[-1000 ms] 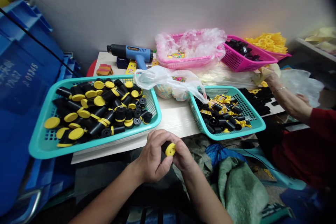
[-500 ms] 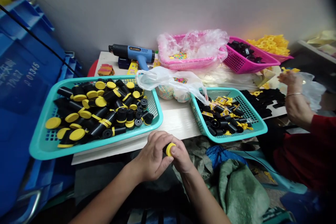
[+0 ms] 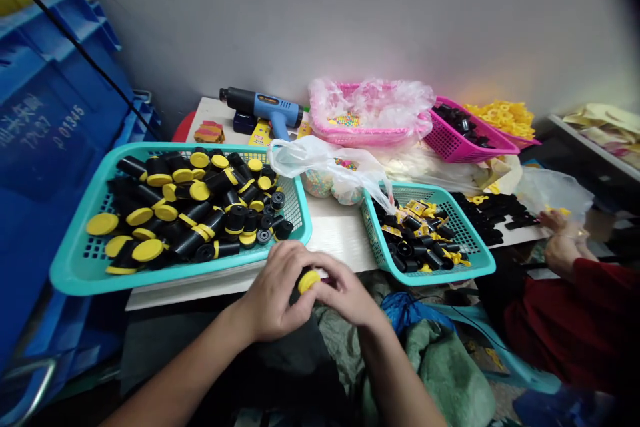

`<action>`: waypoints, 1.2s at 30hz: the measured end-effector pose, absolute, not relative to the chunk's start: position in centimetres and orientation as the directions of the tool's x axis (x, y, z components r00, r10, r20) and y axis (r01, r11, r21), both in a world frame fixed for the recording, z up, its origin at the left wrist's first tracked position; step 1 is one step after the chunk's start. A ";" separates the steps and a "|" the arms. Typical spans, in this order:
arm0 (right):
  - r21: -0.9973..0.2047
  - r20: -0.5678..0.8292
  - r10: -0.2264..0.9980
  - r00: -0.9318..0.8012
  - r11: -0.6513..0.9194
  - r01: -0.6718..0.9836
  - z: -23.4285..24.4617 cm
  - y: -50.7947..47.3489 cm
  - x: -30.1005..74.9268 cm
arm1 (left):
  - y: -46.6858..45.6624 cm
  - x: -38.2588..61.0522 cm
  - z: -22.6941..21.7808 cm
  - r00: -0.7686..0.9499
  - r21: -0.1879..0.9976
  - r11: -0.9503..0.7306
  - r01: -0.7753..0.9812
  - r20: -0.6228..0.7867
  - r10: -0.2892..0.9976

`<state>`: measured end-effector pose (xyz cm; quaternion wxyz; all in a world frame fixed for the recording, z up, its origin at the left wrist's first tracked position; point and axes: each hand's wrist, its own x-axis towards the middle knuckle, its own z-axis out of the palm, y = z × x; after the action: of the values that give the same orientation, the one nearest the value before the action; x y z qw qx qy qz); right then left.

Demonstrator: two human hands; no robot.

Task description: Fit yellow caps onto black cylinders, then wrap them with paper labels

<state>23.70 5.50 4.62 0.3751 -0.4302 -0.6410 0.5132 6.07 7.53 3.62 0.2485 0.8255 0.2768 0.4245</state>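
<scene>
A small black cylinder with a yellow cap is between my hands in front of the table edge, its capped end facing up toward me. My left hand wraps around the black body, which is mostly hidden by the fingers. My right hand arches over from the other side, thumb tip at the cap's edge and fingertips behind the cylinder. To the left, a turquoise basket holds many such yellow-capped black cylinders. The smaller turquoise basket on the right contains black cylinders with yellow parts and labels.
Behind are a blue heat gun, a plastic-lined pink basket, a white bag of colourful beads and a magenta basket of black parts. A co-worker's hands are at right. Blue crates stand left.
My right hand has loosened from a close wrap into an arch, its thumb now at the cap's edge. The co-worker's raised hand has come down. The view has shifted slightly.
</scene>
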 end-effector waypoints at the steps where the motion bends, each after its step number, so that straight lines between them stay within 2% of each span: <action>1: -0.916 0.102 0.947 -0.306 0.209 0.341 5.5 6.6 24.7 | 8.4 5.6 4.3 0.493 0.615 -0.722 0.317 0.544 0.679; 2: -0.809 0.182 0.956 -0.229 0.279 0.518 6.3 8.1 25.8 | 9.3 5.2 5.0 0.482 0.581 -0.705 0.407 0.520 0.706; 3: -0.678 0.259 0.955 -0.142 0.284 0.678 6.9 9.7 27.0 | 10.3 4.8 5.7 0.439 0.546 -0.665 0.510 0.500 0.747; 5: -0.411 0.345 0.938 0.014 0.138 0.901 7.6 13.5 29.4 | 11.9 4.2 6.8 0.303 0.491 -0.559 0.668 0.507 0.807; 6: -0.289 0.346 0.935 0.074 0.031 0.957 7.6 15.5 30.5 | 12.3 4.2 7.3 0.246 0.485 -0.524 0.700 0.526 0.814; 7: -0.174 0.313 0.947 0.075 -0.021 0.984 7.6 17.3 31.5 | 12.4 4.4 7.7 0.222 0.496 -0.525 0.692 0.546 0.808; 9: 0.000 0.243 0.970 0.009 -0.010 1.000 7.4 20.5 33.1 | 11.6 5.8 8.0 0.273 0.580 -0.599 0.552 0.553 0.787; 11: 0.071 0.238 0.970 -0.042 0.026 0.997 7.5 22.9 34.3 | 10.0 8.1 7.1 0.425 0.704 -0.623 0.342 0.475 0.771; 12: 0.075 0.268 0.963 -0.038 0.018 0.997 7.7 23.7 34.7 | 9.3 9.5 6.3 0.514 0.764 -0.582 0.278 0.394 0.762; 14: 0.051 0.334 0.943 0.007 -0.026 0.998 8.2 24.7 35.3 | 8.5 12.3 4.4 0.638 0.815 -0.517 0.262 0.256 0.727; 17: 0.007 0.383 0.921 0.066 -0.075 0.997 9.1 25.4 35.7 | 9.4 15.7 2.9 0.610 0.810 -0.451 0.375 0.151 0.778; 20: -0.039 0.397 0.912 0.102 -0.095 0.995 9.6 25.7 35.8 | 12.7 17.7 5.2 0.531 0.703 -0.521 0.484 0.237 0.814; 23: -0.078 0.387 0.916 0.110 -0.086 0.993 10.3 25.6 35.5 | 18.0 19.0 9.2 0.343 0.507 -0.532 0.679 0.422 0.839; 24: -0.089 0.373 0.921 0.114 -0.087 0.992 10.8 25.3 35.2 | 19.9 19.4 10.2 0.332 0.449 -0.515 0.730 0.425 0.842; 26: -0.114 0.354 0.927 0.127 -0.092 0.989 11.7 24.1 34.5 | 23.3 20.2 11.3 0.420 0.345 -0.508 0.789 0.301 0.856; 29: -0.223 0.423 0.891 0.164 -0.073 0.972 11.7 20.2 32.6 | 26.9 20.6 11.1 0.490 0.268 -0.540 0.798 0.233 0.840; 31: -0.357 0.462 0.869 0.176 0.000 0.934 9.7 17.3 31.0 | 28.3 20.5 10.8 0.483 0.231 -0.536 0.812 0.247 0.840; 33: -0.518 0.338 0.930 0.144 0.056 0.853 6.2 15.2 29.3 | 29.3 20.3 10.8 0.459 0.204 -0.512 0.834 0.256 0.851; 34: -0.587 0.243 0.951 0.190 -0.011 0.809 4.2 14.8 28.7 | 29.7 20.2 11.0 0.444 0.194 -0.496 0.846 0.259 0.858; 36: -0.614 0.193 0.949 0.251 -0.082 0.785 0.4 15.0 27.9 | 30.5 20.3 11.4 0.414 0.182 -0.467 0.865 0.267 0.870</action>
<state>27.89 15.01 0.45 0.3176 -0.7243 -0.5982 0.1290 20.26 30.47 11.44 0.0077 0.8408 0.5161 0.1633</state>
